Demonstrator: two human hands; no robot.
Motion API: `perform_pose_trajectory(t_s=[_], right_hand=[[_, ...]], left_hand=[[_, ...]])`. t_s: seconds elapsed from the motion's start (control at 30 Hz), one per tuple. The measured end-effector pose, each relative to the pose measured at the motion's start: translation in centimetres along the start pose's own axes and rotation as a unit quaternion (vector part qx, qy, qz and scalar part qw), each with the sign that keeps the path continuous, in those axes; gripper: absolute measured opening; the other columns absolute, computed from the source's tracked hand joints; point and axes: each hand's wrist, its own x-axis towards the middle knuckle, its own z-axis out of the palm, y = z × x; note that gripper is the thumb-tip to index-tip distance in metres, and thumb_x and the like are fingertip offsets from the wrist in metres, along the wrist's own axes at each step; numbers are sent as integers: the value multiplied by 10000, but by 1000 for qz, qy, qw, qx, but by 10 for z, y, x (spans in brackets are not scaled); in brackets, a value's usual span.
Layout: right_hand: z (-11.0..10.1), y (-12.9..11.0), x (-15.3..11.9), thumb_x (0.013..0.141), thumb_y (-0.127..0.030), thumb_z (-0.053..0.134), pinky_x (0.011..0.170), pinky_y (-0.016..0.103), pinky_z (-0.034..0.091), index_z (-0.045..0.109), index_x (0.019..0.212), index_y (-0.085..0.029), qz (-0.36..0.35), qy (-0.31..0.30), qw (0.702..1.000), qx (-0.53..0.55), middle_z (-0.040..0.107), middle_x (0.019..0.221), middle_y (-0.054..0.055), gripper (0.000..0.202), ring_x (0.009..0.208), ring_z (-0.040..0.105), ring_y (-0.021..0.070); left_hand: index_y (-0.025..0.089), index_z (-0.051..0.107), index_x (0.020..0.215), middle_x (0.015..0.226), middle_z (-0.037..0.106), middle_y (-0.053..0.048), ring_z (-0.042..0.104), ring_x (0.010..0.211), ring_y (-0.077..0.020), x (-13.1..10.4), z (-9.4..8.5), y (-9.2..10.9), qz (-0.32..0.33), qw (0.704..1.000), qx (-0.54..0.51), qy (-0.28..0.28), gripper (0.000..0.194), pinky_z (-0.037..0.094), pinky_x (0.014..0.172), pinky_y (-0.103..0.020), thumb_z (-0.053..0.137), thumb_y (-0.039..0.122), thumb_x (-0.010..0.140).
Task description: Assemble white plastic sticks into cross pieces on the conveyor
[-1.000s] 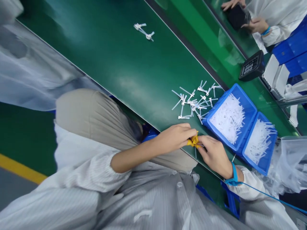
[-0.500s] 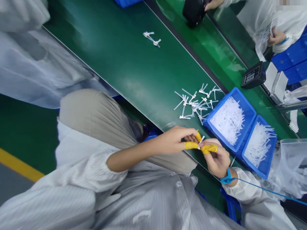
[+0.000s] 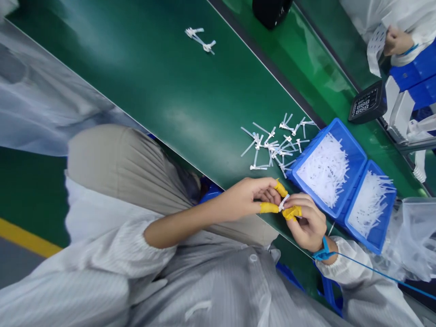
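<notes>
My left hand (image 3: 250,197) wears yellow wraps on its thumb and index fingertips, which pinch a small white clip with a pale strip (image 3: 282,204). From the right, my right hand (image 3: 308,220) grips the same piece; yellow covers its finger and thumb tips, and a blue strap circles the wrist. Both hands meet at the edge of the green table (image 3: 163,100). Just beyond them lies a loose pile of white clips with strips (image 3: 271,146). A blue bin of short white strips (image 3: 354,156) stands beside the pile, touching a second blue bin of strips (image 3: 369,245).
Two joined clips (image 3: 200,39) lie far up the table. A black device with a display (image 3: 368,103) stands beyond the bins, and another black object (image 3: 270,11) at the top. A person's hand (image 3: 398,42) holds a white perforated strip. Clear plastic bags (image 3: 413,236) lie at right.
The view has shifted slightly, so the table items appear displaced. My hands still hold the small piece, which shows more plainly between them. The other person's hand at the black object has left view.
</notes>
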Motion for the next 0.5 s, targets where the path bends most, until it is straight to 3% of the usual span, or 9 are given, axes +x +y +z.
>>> perform_pose_trajectory(t_s=[0.27, 0.5], right_hand=[[-2, 1, -2, 999, -98, 670, 800, 502, 690, 723, 1219, -216, 9, -6, 1000, 26, 800, 1033, 130, 255, 993, 791, 307], [4, 4, -7, 1029, -148, 698, 819, 482, 687, 674, 1309, -271, 53, 11, 995, 78, 804, 1011, 88, 307, 954, 800, 283]], left_hand=[[179, 773, 1001, 1016, 851, -44, 811, 940, -159, -2, -6, 5, 26, 998, 56, -24, 56, 625, 907, -266, 800, 213, 966], [172, 760, 951, 927, 811, -32, 773, 837, -150, -3, -3, 2, 71, 991, 114, 2, 89, 614, 807, -244, 824, 232, 967]])
